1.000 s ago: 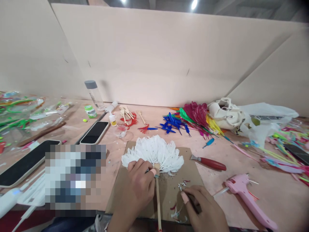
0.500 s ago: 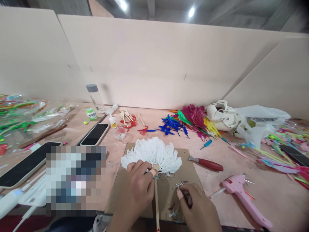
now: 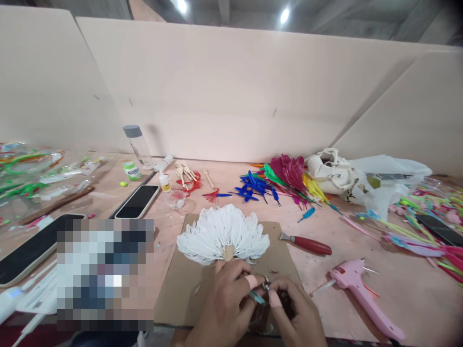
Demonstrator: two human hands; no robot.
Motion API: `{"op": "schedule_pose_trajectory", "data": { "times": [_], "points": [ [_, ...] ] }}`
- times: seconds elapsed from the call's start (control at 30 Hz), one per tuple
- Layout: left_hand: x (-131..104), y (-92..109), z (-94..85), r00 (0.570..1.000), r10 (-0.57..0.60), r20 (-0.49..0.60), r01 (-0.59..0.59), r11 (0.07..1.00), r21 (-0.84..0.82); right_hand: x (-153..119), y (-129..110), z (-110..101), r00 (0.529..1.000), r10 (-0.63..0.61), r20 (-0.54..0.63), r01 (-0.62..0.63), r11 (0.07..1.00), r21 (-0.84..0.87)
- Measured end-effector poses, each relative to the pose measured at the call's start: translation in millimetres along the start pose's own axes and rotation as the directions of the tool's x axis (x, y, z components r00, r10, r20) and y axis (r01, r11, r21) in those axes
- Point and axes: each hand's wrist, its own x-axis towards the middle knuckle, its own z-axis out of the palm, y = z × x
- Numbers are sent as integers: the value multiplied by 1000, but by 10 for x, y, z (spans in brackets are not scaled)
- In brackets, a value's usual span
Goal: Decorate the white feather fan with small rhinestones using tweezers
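My left hand [image 3: 226, 301] is closed around a thin teal strip-like item [image 3: 257, 298] whose end pokes out between the fingers. Close beside it, my right hand [image 3: 294, 306] pinches a small silvery-and-dark piece [image 3: 266, 284], too small to name. The fingertips of both hands nearly meet over the cardboard sheet [image 3: 181, 289]. Just beyond them lies a white feather fan [image 3: 222, 231] with a wooden base piece [image 3: 228, 252]. Its handle is hidden behind my left hand.
A red-handled scraper [image 3: 313, 245] and a pink glue gun [image 3: 365, 294] lie to the right. Blue feathers [image 3: 249, 185], a white bag [image 3: 329, 173], a glue bottle [image 3: 164, 182] and a clear bottle [image 3: 139, 147] stand or lie behind. Phones [image 3: 137, 202] are at left.
My left hand has left the fan's base and moved right and toward me, carrying the teal item. It now meets my right hand, which has stayed nearly in place.
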Motion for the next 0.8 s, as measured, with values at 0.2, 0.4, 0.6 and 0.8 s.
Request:
{"op": "schedule_pose_trajectory", "data": {
  "times": [0.2, 0.4, 0.6, 0.8],
  "points": [
    [21, -58, -28, 994, 58, 90, -63, 997, 55, 26, -41, 34, 998, -56, 36, 56, 998, 11],
    [9, -74, 9, 993, 113, 34, -115, 990, 78, 62, -76, 33, 997, -71, 27, 71, 997, 6],
    [26, -22, -29, 995, 83, 47, -84, 996, 22, 39, -54, 25, 996, -53, 70, 49, 997, 58],
    [37, -1, -39, 998, 27, 55, -27, 1000, 5, 28, -47, 24, 999, 19, 50, -24, 995, 100]
  ]
}}
